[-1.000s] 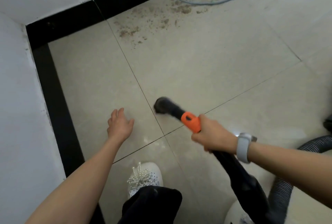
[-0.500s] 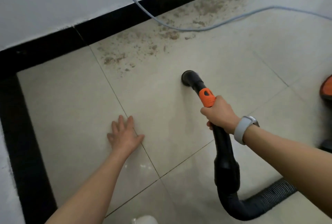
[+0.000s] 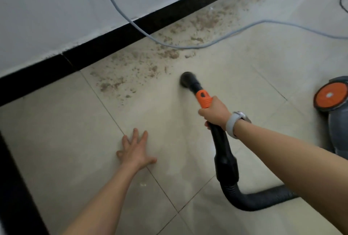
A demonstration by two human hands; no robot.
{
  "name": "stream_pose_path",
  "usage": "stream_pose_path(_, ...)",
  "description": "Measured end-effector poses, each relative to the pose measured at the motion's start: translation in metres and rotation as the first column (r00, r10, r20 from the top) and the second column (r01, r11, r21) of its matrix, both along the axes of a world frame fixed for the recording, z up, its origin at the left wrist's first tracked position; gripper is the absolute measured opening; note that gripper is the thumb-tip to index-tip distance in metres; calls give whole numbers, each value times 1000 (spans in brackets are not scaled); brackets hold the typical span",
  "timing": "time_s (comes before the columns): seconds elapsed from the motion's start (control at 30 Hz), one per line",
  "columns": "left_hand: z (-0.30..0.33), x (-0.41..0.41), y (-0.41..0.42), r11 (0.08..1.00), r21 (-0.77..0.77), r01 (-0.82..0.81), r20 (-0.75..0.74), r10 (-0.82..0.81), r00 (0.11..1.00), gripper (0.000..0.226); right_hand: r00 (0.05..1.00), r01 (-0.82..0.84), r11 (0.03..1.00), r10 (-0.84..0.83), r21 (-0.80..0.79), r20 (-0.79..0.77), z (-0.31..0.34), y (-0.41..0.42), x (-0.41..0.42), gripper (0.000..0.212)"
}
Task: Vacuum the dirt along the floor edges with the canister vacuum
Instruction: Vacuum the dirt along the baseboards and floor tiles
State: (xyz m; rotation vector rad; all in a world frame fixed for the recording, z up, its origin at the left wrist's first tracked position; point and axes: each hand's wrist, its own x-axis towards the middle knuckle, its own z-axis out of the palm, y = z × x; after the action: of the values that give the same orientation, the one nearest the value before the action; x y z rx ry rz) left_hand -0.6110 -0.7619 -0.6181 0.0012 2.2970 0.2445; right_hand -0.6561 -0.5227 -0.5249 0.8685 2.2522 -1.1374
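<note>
With the black nozzle [image 3: 186, 80] short of the dirt [image 3: 143, 68] along the floor's baseboard edge, the vacuum wand [image 3: 222, 140] is gripped by the right hand [image 3: 214, 113], the left hand [image 3: 134, 150] is laid flat with fingers spread on the floor tile [image 3: 56, 131], and a forward push into the dirt is called for.

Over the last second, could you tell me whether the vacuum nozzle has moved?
Yes. The nozzle has left the tile joint near the corner and moved toward the dirt along the black baseboard.

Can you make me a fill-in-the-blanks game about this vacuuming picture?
1. The right hand grips the vacuum wand just below its ____ collar.
2. The left hand rests flat on the ____.
3. The dirt lies along the ____ baseboard.
4. A pale cable runs across the ____.

Missing words: orange; floor; black; dirt
</note>
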Motion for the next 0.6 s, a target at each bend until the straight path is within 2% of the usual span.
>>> stream_pose_path(0.1,8,-6,-22,990,103,-99,60,93,994,88,943,-310,951,308,-1,124,21,-36,-9,26)
stream_pose_path(0.17,20,-8,-34,977,97,-190,68,184,980,81,936,-334,941,324,55,137,41,-36,-11,26)
stream_pose_path(0.27,44,-21,-42,966,91,-243,33,241,970,74,959,-284,944,274,170,77,64,-23,-22,26)
stream_pose_path(0.37,65,-41,-44,953,129,-275,-44,282,958,67,944,-329,932,321,155,73,69,-23,-34,26)
stream_pose_path(0.5,75,-63,-50,939,125,-321,-158,339,927,63,839,-540,838,529,79,124,42,-52,-20,23)
stream_pose_path(0.6,75,-68,-51,932,68,-355,-163,362,918,65,728,-685,725,677,70,112,17,-74,-15,21)
